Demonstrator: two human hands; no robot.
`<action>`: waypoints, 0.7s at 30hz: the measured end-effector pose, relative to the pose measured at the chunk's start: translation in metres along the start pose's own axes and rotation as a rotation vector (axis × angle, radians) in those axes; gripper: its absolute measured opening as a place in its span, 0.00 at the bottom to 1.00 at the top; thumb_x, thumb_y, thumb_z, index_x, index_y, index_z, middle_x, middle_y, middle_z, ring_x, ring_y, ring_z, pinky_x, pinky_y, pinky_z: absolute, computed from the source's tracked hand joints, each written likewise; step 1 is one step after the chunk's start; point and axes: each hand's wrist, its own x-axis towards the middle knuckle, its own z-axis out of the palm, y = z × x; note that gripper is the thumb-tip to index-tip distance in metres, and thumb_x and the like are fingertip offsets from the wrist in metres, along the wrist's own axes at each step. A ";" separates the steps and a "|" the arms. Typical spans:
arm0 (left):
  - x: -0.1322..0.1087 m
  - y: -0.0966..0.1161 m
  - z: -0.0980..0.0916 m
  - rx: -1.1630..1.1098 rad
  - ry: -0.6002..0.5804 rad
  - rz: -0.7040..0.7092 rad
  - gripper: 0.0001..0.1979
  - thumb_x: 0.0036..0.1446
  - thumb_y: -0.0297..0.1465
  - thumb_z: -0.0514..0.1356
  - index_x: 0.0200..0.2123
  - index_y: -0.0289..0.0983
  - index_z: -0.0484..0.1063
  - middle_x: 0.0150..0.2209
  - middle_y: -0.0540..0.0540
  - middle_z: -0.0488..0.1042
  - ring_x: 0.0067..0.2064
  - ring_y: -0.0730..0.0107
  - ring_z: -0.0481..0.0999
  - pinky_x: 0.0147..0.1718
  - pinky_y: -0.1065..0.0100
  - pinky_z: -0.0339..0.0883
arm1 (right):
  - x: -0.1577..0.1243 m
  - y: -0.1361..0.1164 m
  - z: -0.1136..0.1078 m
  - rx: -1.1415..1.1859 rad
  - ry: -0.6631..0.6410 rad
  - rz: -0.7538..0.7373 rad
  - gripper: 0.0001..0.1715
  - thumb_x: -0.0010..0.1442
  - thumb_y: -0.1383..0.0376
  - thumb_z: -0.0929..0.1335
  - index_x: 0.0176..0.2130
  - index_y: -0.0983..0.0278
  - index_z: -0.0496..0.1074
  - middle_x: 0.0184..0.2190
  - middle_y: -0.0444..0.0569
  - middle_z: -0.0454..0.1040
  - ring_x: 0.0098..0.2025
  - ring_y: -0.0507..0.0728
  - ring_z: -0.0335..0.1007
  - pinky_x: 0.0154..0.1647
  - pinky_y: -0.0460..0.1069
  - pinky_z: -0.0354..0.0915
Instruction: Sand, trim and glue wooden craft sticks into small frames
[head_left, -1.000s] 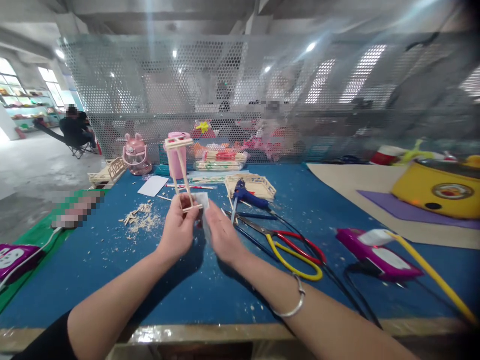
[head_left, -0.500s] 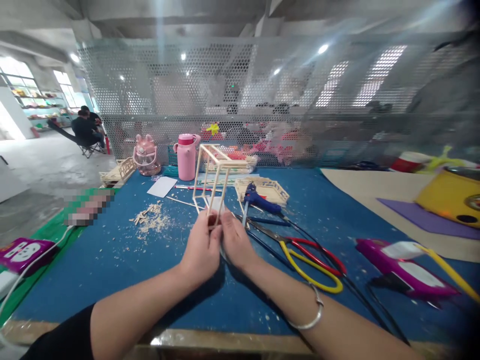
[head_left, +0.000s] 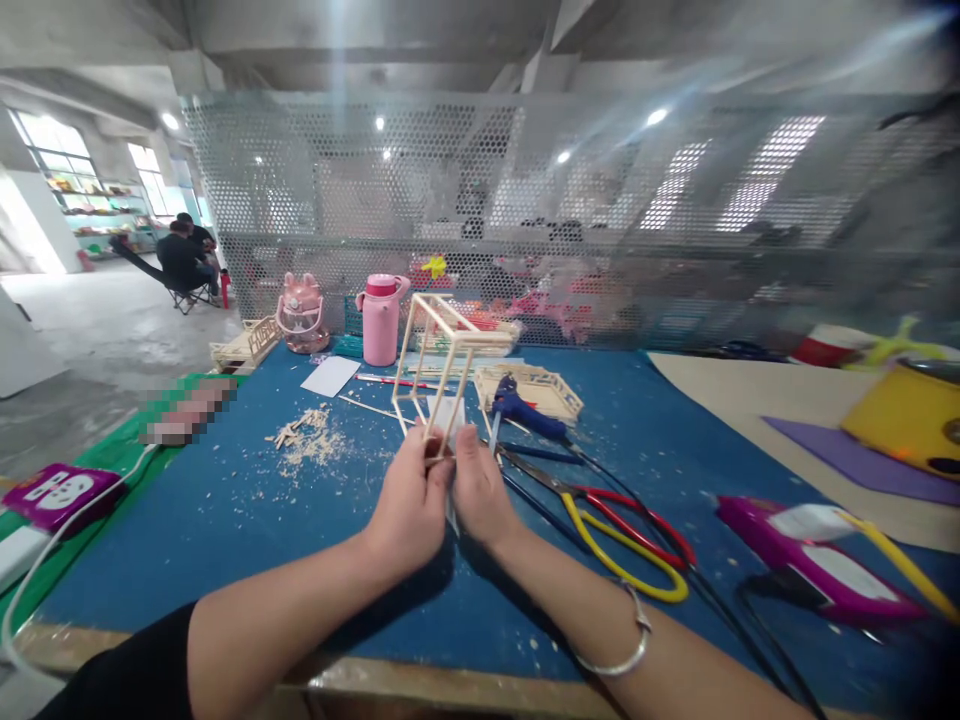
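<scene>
A box-shaped frame of thin wooden sticks [head_left: 441, 352] stands tilted above the blue table [head_left: 247, 510]. My left hand [head_left: 409, 500] pinches its lower end, fingers closed on the sticks. My right hand [head_left: 480, 488] presses against the same lower end from the right, fingers closed together; a small white piece shows between the hands. A silver bracelet circles my right wrist.
Scissors with red and yellow handles [head_left: 619, 535] and a blue glue gun [head_left: 521, 405] lie right of the hands. Wood chips [head_left: 304, 440], a pink bottle [head_left: 381, 318], a stick tray [head_left: 529, 385], purple power strips [head_left: 817, 560] and a mesh screen surround. A person sits far left.
The stick frame has turned from a narrow edge-on view into an open box shape. Both hands came together at its lower end and sit slightly lower and to the right.
</scene>
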 end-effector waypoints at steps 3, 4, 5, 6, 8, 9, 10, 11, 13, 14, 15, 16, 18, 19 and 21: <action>-0.001 -0.001 0.000 0.036 0.041 -0.015 0.04 0.58 0.28 0.50 0.38 0.38 0.60 0.35 0.46 0.67 0.37 0.69 0.68 0.39 0.65 0.63 | 0.001 -0.003 -0.001 0.010 0.001 -0.006 0.35 0.60 0.43 0.52 0.44 0.63 0.72 0.44 0.53 0.74 0.51 0.60 0.67 0.54 0.55 0.60; -0.001 -0.001 0.000 0.047 0.049 -0.021 0.04 0.58 0.28 0.50 0.38 0.38 0.60 0.35 0.47 0.66 0.37 0.69 0.68 0.39 0.65 0.63 | 0.001 -0.003 -0.001 0.016 -0.011 -0.002 0.35 0.60 0.43 0.52 0.44 0.63 0.72 0.44 0.53 0.75 0.51 0.60 0.67 0.54 0.55 0.61; 0.000 -0.001 -0.001 0.045 0.033 -0.020 0.03 0.58 0.28 0.50 0.37 0.38 0.60 0.35 0.47 0.66 0.36 0.69 0.68 0.39 0.66 0.63 | 0.001 -0.004 -0.001 0.022 -0.018 0.008 0.36 0.60 0.43 0.52 0.43 0.63 0.73 0.42 0.53 0.75 0.50 0.60 0.68 0.53 0.55 0.62; 0.000 -0.001 -0.001 0.033 -0.001 -0.015 0.03 0.58 0.28 0.50 0.37 0.38 0.60 0.34 0.47 0.66 0.36 0.69 0.68 0.39 0.66 0.63 | 0.001 -0.004 -0.001 0.028 -0.025 0.025 0.37 0.59 0.43 0.52 0.42 0.64 0.73 0.41 0.53 0.76 0.48 0.60 0.69 0.51 0.55 0.63; 0.000 -0.001 -0.002 0.014 -0.027 -0.010 0.03 0.59 0.28 0.49 0.36 0.38 0.60 0.34 0.47 0.66 0.36 0.70 0.68 0.39 0.66 0.63 | 0.001 -0.005 -0.001 0.042 -0.023 0.051 0.38 0.58 0.41 0.51 0.41 0.64 0.74 0.39 0.54 0.77 0.47 0.61 0.70 0.50 0.55 0.64; 0.001 -0.001 -0.002 0.023 -0.004 -0.014 0.03 0.58 0.28 0.50 0.37 0.38 0.60 0.34 0.47 0.66 0.36 0.70 0.68 0.38 0.66 0.63 | 0.001 -0.005 -0.001 0.053 -0.019 0.056 0.39 0.58 0.41 0.51 0.41 0.64 0.74 0.40 0.54 0.76 0.48 0.61 0.70 0.51 0.55 0.64; 0.001 -0.001 -0.003 0.040 0.030 -0.025 0.03 0.58 0.28 0.50 0.37 0.38 0.60 0.34 0.47 0.66 0.35 0.70 0.67 0.37 0.66 0.63 | 0.000 -0.005 -0.001 0.065 -0.017 0.060 0.39 0.58 0.41 0.52 0.42 0.64 0.73 0.41 0.54 0.76 0.49 0.61 0.69 0.52 0.55 0.63; 0.001 -0.001 -0.003 0.059 0.055 -0.030 0.03 0.58 0.29 0.50 0.37 0.38 0.60 0.33 0.48 0.66 0.34 0.70 0.67 0.36 0.67 0.63 | 0.000 -0.005 -0.001 0.074 -0.016 0.065 0.38 0.58 0.41 0.52 0.43 0.64 0.73 0.43 0.54 0.75 0.50 0.60 0.68 0.53 0.55 0.62; 0.001 -0.001 -0.003 0.090 0.030 -0.006 0.03 0.59 0.29 0.50 0.37 0.38 0.60 0.33 0.47 0.66 0.35 0.69 0.67 0.36 0.66 0.63 | 0.000 -0.004 -0.001 0.075 -0.013 0.086 0.38 0.57 0.41 0.52 0.42 0.64 0.73 0.42 0.53 0.76 0.50 0.60 0.68 0.54 0.55 0.61; 0.001 -0.001 -0.002 0.095 -0.004 0.016 0.04 0.59 0.28 0.49 0.37 0.38 0.61 0.33 0.47 0.66 0.36 0.68 0.67 0.38 0.66 0.62 | -0.001 -0.004 -0.001 0.073 -0.009 0.097 0.38 0.57 0.40 0.53 0.41 0.64 0.74 0.42 0.53 0.76 0.50 0.60 0.68 0.54 0.55 0.62; 0.000 -0.001 -0.002 0.094 -0.021 0.028 0.04 0.59 0.28 0.49 0.37 0.38 0.61 0.34 0.47 0.67 0.36 0.68 0.68 0.39 0.65 0.62 | -0.001 -0.004 -0.001 0.078 -0.002 0.102 0.39 0.57 0.40 0.52 0.41 0.64 0.74 0.41 0.53 0.76 0.50 0.60 0.69 0.54 0.55 0.62; 0.000 -0.001 -0.002 0.092 -0.013 0.026 0.04 0.59 0.28 0.49 0.37 0.38 0.61 0.34 0.47 0.67 0.37 0.68 0.68 0.39 0.65 0.62 | -0.001 -0.004 -0.001 0.086 0.002 0.101 0.39 0.56 0.40 0.52 0.41 0.64 0.74 0.41 0.53 0.76 0.50 0.60 0.69 0.54 0.55 0.62; -0.001 -0.001 -0.002 0.086 0.053 -0.011 0.03 0.59 0.29 0.50 0.37 0.38 0.61 0.34 0.47 0.67 0.36 0.68 0.68 0.38 0.65 0.63 | -0.002 -0.005 -0.001 0.097 -0.003 0.093 0.38 0.57 0.40 0.52 0.43 0.63 0.73 0.43 0.52 0.75 0.50 0.60 0.68 0.54 0.55 0.61; -0.001 -0.001 -0.003 0.085 0.073 -0.025 0.03 0.58 0.29 0.50 0.37 0.38 0.60 0.33 0.48 0.66 0.35 0.69 0.68 0.37 0.66 0.63 | -0.002 -0.006 -0.001 0.092 -0.005 0.090 0.38 0.57 0.40 0.52 0.44 0.62 0.72 0.44 0.52 0.75 0.51 0.60 0.68 0.55 0.55 0.61; -0.002 0.000 -0.003 0.086 0.036 -0.009 0.03 0.59 0.29 0.50 0.37 0.38 0.61 0.34 0.47 0.67 0.36 0.69 0.68 0.38 0.66 0.62 | -0.002 -0.008 -0.001 0.063 -0.007 0.099 0.38 0.57 0.40 0.52 0.43 0.63 0.73 0.43 0.52 0.76 0.50 0.60 0.68 0.54 0.55 0.61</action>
